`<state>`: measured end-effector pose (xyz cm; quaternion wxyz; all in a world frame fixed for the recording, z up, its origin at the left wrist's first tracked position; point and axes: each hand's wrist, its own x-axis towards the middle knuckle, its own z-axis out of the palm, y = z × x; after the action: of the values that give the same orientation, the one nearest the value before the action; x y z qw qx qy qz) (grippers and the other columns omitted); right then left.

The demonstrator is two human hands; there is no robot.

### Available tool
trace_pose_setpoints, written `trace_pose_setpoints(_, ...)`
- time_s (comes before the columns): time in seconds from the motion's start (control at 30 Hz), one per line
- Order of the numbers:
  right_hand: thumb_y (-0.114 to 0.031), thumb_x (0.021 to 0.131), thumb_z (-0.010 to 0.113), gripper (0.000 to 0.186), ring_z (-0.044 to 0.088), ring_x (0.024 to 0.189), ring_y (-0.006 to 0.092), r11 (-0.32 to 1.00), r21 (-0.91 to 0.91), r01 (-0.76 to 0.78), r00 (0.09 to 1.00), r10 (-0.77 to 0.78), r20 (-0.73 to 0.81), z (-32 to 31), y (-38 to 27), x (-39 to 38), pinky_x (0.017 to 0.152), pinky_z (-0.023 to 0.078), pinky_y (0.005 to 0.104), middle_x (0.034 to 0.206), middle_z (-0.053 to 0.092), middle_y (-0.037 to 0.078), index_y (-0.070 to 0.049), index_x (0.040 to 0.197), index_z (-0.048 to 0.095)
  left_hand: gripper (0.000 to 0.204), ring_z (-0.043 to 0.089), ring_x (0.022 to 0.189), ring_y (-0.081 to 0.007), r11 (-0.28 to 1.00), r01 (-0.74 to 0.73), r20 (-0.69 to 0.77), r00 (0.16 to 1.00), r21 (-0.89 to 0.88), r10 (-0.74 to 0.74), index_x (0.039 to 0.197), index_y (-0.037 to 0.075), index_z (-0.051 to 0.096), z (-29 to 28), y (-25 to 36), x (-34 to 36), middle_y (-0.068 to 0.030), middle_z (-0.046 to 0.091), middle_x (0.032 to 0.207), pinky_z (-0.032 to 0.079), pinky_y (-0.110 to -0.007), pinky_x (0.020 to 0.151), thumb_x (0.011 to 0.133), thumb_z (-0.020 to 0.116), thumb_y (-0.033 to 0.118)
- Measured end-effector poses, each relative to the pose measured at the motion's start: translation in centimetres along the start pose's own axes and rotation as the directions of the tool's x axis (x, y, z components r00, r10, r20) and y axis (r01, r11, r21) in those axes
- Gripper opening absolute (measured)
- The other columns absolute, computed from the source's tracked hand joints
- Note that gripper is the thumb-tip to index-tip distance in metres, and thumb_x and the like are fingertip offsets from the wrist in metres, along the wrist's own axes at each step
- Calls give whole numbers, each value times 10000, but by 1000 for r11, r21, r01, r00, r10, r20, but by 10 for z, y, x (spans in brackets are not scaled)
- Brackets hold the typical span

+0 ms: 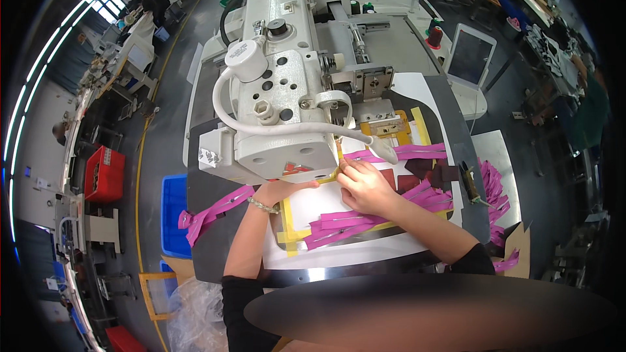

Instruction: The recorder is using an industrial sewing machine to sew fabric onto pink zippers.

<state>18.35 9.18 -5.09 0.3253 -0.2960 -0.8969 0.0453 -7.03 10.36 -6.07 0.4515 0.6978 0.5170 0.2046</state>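
While the right hand [366,186] curls by a flat magenta zipper strip [417,152] beside the white metal sewing head [287,146], grip unclear, left hand [285,190] is half-hidden, can't tell its state; ribbon-like zippers [345,223] overlap on smooth white sheet [313,201].

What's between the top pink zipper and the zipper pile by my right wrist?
In the head view, dark red pieces lie between the pink zipper and zipper pile.

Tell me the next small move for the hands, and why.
Probably smooth the upper pink zipper flat with the right hand: that hand is by the zipper's visible left end, close to the machine head, while no hand holds the right end.
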Motion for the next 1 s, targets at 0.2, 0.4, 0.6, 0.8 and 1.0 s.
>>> trace_pose_setpoints(0.2,-102,692,676,289,580,1071,317,1000,15,2,994,-4,109,-10,-2,0,879,465,418,1133,577,178,-25,940,549,449,608,997,-205,992,95,-74,992,-79,-101,1112,48,644,4,21,-13,-91,664,1053,459,-300,871,749,799,264)
trace_pose_setpoints(0.4,-180,747,688,226,604,962,259,992,-90,88,990,-77,117,-15,-11,-6,907,441,397,1037,600,134,-70,893,554,768,288,1338,-362,874,-46,-207,964,483,165,1346,71,449,16,33,-34,-200,408,1381,156,-521,1075,757,713,488)
trace_pose_setpoints(0.6,-224,706,760,343,608,903,211,981,-164,106,973,-68,220,-28,3,5,955,433,426,1103,603,102,-63,952,583,782,427,1176,-334,760,53,-283,943,647,176,1303,21,453,32,39,-42,-178,504,1236,276,-450,977,733,720,485)
trace_pose_setpoints(0.8,-267,730,748,375,582,838,288,985,-166,-44,999,42,-13,-35,26,31,808,455,413,982,589,123,-35,977,590,758,472,1031,-294,721,62,-381,878,690,290,1212,8,515,39,45,-46,-143,534,1081,319,-416,897,704,726,529)
trace_pose_setpoints(1.0,-253,742,736,416,570,910,314,944,-105,-314,935,326,138,4,72,43,777,439,418,950,570,147,7,1034,596,733,484,994,-280,728,33,-396,855,685,334,1178,19,529,43,47,-40,-123,542,1048,340,-400,887,694,728,534)
